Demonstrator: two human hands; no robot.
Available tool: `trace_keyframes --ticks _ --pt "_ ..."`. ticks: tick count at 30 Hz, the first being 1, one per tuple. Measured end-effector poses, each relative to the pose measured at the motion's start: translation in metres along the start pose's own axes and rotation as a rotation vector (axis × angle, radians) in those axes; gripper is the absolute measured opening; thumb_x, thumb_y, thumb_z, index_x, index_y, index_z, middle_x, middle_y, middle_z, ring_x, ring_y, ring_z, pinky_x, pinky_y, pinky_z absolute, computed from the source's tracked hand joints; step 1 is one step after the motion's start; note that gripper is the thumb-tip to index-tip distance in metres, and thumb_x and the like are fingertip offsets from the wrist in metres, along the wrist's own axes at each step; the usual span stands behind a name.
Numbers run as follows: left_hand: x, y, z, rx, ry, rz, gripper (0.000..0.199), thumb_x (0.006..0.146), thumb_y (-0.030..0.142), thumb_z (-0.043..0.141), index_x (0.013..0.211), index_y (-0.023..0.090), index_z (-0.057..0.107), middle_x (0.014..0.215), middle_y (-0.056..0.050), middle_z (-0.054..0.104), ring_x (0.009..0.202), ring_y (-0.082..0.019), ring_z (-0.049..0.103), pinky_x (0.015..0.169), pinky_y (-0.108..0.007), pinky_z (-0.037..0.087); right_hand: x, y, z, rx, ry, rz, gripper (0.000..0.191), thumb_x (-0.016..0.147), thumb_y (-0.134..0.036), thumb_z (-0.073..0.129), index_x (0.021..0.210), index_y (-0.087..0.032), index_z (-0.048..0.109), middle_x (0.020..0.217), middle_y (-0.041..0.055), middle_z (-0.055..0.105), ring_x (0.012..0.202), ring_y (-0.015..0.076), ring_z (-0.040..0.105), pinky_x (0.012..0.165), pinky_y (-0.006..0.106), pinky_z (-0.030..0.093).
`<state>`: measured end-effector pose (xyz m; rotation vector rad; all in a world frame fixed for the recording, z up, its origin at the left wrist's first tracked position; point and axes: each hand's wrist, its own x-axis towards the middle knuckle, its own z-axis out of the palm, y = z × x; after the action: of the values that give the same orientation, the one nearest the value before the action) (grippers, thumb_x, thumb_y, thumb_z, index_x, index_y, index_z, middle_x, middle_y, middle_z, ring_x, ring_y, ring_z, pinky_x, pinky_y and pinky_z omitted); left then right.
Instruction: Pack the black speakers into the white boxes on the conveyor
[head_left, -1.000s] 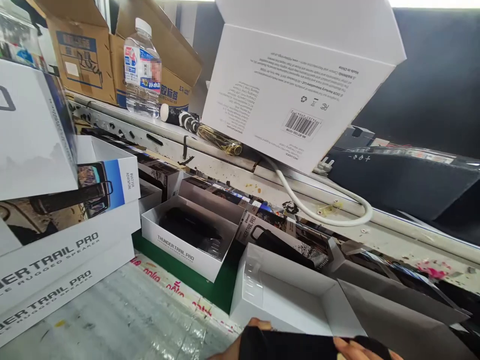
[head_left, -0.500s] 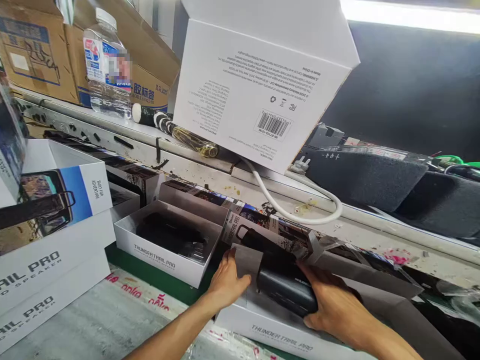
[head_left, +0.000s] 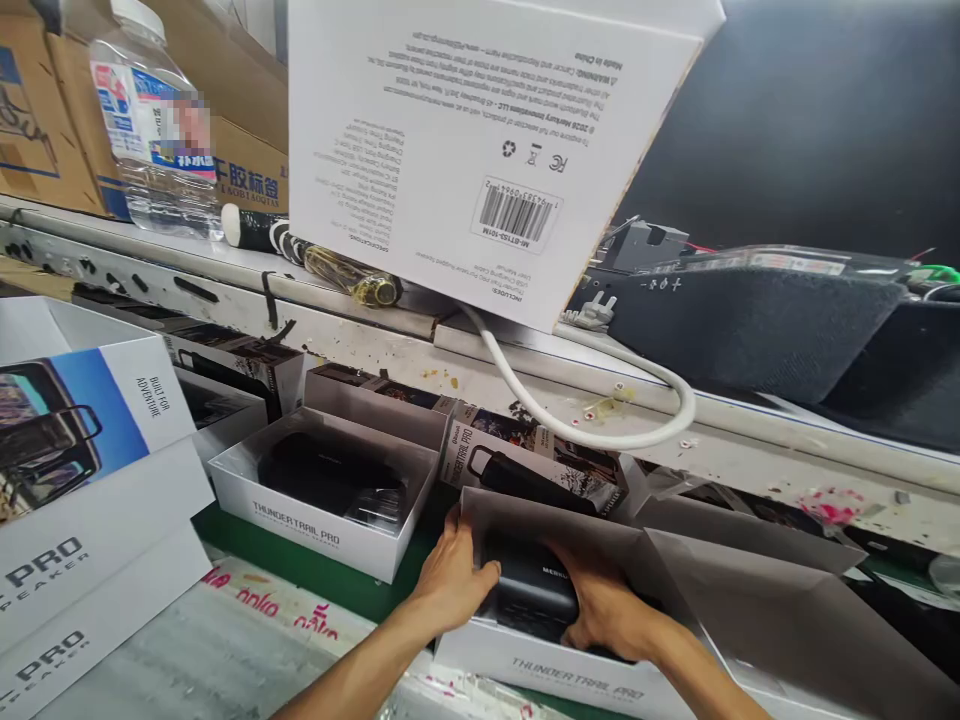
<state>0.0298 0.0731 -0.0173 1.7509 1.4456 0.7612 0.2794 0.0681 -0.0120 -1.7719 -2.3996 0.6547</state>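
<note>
**Inside an open box [head_left: 577,680], a black speaker [head_left: 529,590], partly covered**

At left, stacked boxes [head_left: 67,560] run off the frame. A white box [head_left: 300,525] holding a dark speaker [head_left: 322,468] sits by the near edge of the green surface [head_left: 375,598]. The left hand [head_left: 450,580] is clamped on the open box's left wall; whether its thumb touches the black speaker is unclear. The right hand [head_left: 607,605] is closed round the speaker's right part, hiding some lettering [head_left: 553,572].
</note>
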Motion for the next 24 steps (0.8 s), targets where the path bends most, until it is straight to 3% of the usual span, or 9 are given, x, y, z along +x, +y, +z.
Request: trace_keyframes --ticks 4,9,14,18,24 --pt "0.003 0.004 -0.002 0.034 -0.015 0.023 0.086 0.077 0.028 0.065 0.156 0.019 0.033 0.166 -0.015 0.029 0.139 -0.031 0.051 0.117 -0.036 0.038 0.007 0.001 0.002 0.045 0.018 -0.056 0.115 0.052 -0.023 0.080 0.156 -0.025 0.034 0.158 0.0111 0.038 0.144 0.0324 0.034 0.123 0.047 0.024" --pt "0.009 0.001 -0.001 0.093 0.006 0.040 0.082 0.077 0.025 0.065 0.153 0.019 0.038 0.166 -0.016 0.028 0.136 -0.032 0.054 0.117 -0.038 0.039 0.017 0.003 0.010 -0.007 0.021 0.027 0.118 0.050 -0.023 0.084 0.157 -0.018 0.034 0.161 0.0138 0.032 0.148 0.0336 0.029 0.125 0.045 0.021" --pt "0.019 -0.007 -0.002 0.120 0.025 0.042 0.070 0.080 0.028 0.064 0.147 0.019 0.047 0.159 -0.014 0.042 0.133 -0.032 0.057 0.114 -0.037 0.041 0.020 0.001 0.012 -0.068 0.018 0.033 0.122 0.054 -0.028 0.087 0.160 -0.023 0.028 0.166 0.0111 0.026 0.151 0.0338 0.022 0.125 0.047 0.017" --pt "0.034 -0.011 -0.008 0.124 0.027 0.084 0.067 0.078 0.027 0.066 0.144 0.022 0.051 0.156 -0.009 0.049 0.137 -0.030 0.054 0.116 -0.034 0.039 0.024 -0.002 0.013 -0.094 0.092 0.085 0.117 0.055 -0.026 0.089 0.158 -0.022 0.034 0.164 0.0121 0.030 0.150 0.0338 0.025 0.124 0.045 0.020" --pt "0.055 -0.017 -0.021 0.168 0.007 0.087 0.073 0.080 0.031 0.066 0.149 0.021 0.045 0.162 -0.008 0.042 0.144 -0.025 0.047 0.118 -0.031 0.037 0.036 -0.008 0.014 -0.063 0.127 0.082 0.121 0.053 -0.023 0.093 0.158 -0.027 0.034 0.164 0.0107 0.031 0.151 0.0348 0.026 0.124 0.049 0.022"
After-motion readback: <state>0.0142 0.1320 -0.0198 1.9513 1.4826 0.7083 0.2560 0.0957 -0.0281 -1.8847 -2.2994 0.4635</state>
